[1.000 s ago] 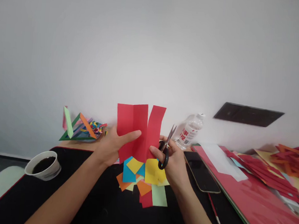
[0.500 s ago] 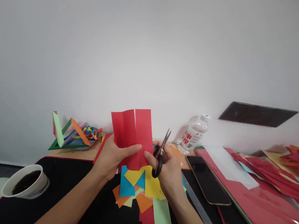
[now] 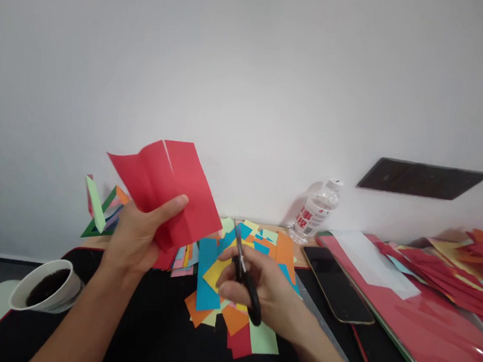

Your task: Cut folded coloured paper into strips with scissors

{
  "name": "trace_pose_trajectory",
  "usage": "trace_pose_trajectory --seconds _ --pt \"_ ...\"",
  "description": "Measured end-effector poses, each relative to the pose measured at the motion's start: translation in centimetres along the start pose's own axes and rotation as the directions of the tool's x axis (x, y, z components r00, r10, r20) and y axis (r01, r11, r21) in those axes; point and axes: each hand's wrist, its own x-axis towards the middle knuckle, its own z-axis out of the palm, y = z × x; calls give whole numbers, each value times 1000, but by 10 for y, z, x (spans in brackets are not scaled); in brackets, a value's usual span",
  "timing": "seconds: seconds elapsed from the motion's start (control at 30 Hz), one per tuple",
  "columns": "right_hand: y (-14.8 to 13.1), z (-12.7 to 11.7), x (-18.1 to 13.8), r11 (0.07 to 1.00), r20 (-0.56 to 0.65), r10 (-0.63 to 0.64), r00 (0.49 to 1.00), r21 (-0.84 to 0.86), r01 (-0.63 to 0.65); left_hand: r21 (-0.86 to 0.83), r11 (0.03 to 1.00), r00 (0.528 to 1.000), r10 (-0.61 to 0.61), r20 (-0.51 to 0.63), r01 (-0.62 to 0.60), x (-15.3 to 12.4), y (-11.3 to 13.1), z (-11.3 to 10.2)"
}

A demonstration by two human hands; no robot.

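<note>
my left hand (image 3: 137,236) pinches a creased red sheet (image 3: 167,188) left of the frame's centre, thumb across its front, the sheet tilted and lifted above the desk. my right hand (image 3: 263,290), lower centre, is closed around black-handled scissors (image 3: 245,274), blades together and pointing up. under both hands lies a heap of coloured paper squares (image 3: 233,270) on the black mat (image 3: 160,337).

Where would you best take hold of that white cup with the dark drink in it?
Around its side wall, just below the rim, coming in level from the side. The cup stands upright with an open top and dark liquid inside, so reaching from above would dip into it, and any tilt could spill.
</note>
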Motion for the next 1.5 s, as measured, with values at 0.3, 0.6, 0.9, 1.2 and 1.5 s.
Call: trace_pose_trajectory --seconds 0.3,0.6,0.9,1.2,1.5 --pt "19 21 -8 993 121 -14 993 121 -1 33 995 992 -95 81 93 -3 -21 6" --pt "40 18 -13 983 40 21 999 184 -28 155 979 978 -158 138 136 -6 -55 13" --pt "59 9 -12 975 29 46 999 218 -51 287 956 984 -109 141 65 -4 -75 15" --pt "59 10 -13 970 9 97 995 224 -97 315 948 986 -91 140 43 -4 -74 15" --pt "58 8 -14 966 34 95 995 237 -100 285 957 986 -91 141 48 -3 -71 15"
